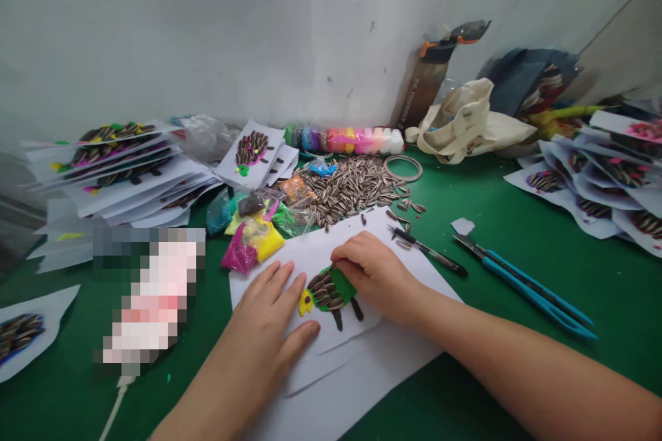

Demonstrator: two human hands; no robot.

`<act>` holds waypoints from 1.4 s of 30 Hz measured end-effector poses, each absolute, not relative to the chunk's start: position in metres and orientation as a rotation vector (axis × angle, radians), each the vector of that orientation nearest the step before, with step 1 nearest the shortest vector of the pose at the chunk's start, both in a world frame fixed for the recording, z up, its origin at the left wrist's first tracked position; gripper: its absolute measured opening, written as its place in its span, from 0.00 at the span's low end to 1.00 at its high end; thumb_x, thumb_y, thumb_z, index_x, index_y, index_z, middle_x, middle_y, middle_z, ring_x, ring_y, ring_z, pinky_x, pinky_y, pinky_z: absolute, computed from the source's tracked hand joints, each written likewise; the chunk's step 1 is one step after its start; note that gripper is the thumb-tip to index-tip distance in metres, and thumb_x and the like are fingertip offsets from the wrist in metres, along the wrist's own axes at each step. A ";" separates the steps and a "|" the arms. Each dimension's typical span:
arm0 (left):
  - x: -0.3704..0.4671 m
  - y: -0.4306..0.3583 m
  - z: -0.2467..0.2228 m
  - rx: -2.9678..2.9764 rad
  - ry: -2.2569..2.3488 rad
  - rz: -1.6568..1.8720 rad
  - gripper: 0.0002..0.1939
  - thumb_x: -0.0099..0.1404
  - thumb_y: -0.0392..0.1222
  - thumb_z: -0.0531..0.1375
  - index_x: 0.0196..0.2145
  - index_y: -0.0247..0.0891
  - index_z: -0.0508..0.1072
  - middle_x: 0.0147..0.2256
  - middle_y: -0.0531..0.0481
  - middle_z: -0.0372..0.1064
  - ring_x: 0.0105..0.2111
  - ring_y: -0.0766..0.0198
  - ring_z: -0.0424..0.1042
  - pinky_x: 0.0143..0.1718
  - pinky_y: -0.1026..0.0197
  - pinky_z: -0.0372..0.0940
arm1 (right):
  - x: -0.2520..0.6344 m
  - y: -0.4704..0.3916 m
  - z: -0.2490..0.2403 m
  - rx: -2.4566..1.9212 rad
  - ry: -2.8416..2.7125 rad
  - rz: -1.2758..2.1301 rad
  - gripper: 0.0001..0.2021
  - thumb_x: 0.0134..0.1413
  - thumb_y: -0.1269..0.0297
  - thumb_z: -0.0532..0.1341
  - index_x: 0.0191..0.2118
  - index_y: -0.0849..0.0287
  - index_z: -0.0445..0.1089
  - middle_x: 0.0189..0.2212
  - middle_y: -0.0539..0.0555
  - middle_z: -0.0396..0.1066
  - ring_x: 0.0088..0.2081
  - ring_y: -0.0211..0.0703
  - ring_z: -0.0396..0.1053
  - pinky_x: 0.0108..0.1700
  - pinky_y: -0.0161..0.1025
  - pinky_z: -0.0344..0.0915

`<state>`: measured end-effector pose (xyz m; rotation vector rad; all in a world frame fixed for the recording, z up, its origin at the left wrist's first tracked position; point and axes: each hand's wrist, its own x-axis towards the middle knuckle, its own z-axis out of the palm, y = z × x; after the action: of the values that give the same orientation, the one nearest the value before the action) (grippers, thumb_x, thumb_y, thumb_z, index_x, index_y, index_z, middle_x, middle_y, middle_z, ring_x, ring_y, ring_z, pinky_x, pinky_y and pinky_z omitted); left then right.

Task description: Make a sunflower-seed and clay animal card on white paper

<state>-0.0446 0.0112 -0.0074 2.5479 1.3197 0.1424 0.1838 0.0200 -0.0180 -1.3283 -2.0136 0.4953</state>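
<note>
A turtle-like clay animal lies on white paper; it has a yellow head, black legs and a green body, partly covered with rows of striped sunflower seeds. My left hand rests on the paper by the yellow head, fingers spread and holding nothing. At the upper edge of the green body, my right hand is closed in a pinch on a sunflower seed, mostly hidden by the fingertips. Beyond the paper is a heap of sunflower seeds.
Bagged colored clay sits left of the seeds. A pen and blue tweezers lie to the right. Stacks of seed pictures flank both sides. A bottle and cloth bag stand by the wall.
</note>
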 end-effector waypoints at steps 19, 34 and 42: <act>-0.043 0.011 -0.007 2.578 1.329 0.101 0.28 0.66 0.52 0.56 0.59 0.34 0.67 0.63 0.36 0.58 0.63 0.40 0.54 0.60 0.38 0.58 | 0.178 0.019 -0.022 -1.290 -2.182 0.286 0.11 0.59 0.78 0.55 0.30 0.61 0.70 0.28 0.55 0.68 0.34 0.44 0.58 0.37 0.38 0.59; -0.042 0.011 -0.006 2.582 1.337 0.064 0.28 0.66 0.52 0.55 0.59 0.34 0.67 0.63 0.37 0.58 0.63 0.40 0.55 0.59 0.38 0.59 | 0.193 0.032 -0.017 -1.338 -1.995 0.367 0.09 0.58 0.74 0.59 0.40 0.58 0.75 0.35 0.55 0.73 0.38 0.44 0.68 0.43 0.40 0.64; -0.042 0.010 -0.005 2.540 1.340 0.098 0.28 0.65 0.50 0.56 0.59 0.34 0.67 0.63 0.35 0.57 0.63 0.38 0.55 0.59 0.36 0.58 | 0.196 0.072 -0.005 -1.323 -2.322 0.095 0.11 0.57 0.77 0.57 0.33 0.58 0.76 0.32 0.55 0.73 0.36 0.45 0.62 0.40 0.41 0.57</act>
<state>-0.0424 0.0100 -0.0047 2.5399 1.3396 0.0983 0.1962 0.0719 -0.0049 -1.3227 -2.3215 0.0954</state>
